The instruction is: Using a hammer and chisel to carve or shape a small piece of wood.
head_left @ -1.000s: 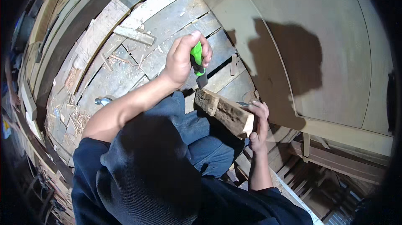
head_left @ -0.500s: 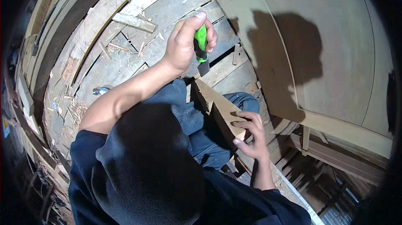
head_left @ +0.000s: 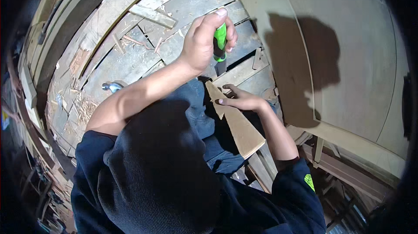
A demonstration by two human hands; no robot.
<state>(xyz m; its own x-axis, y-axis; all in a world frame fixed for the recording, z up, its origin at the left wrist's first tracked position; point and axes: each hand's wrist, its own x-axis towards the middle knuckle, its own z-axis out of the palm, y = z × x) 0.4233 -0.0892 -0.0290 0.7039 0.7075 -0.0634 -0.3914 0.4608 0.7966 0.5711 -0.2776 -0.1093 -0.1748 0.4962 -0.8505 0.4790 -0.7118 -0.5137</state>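
Observation:
My left hand (head_left: 201,42) is wrapped round the green and black handle of a chisel (head_left: 220,38), thumb on top. Its flat metal blade points down, just beyond the far end of a wooden block (head_left: 242,131). That block is long, with a stepped notch in its left edge, and lies slanting over my legs. My right hand (head_left: 244,100) grips it near the narrow far end, thumb on the upper face by the notch. Part of the fingers is hidden behind the wood. I cannot tell whether the blade touches the block.
A large pale wooden panel (head_left: 357,60) stands on the right. Shavings (head_left: 87,108) and a blue-and-metal tool (head_left: 112,87) lie on the plank floor at left. A short wood offcut (head_left: 154,15) and a long board (head_left: 114,12) lie farther off. Dark gaps run between planks.
My right hand has shifted from the near end of the block to its far, notched end. The block's near end is now uncovered. The chisel remains raised in my left hand, its blade more upright.

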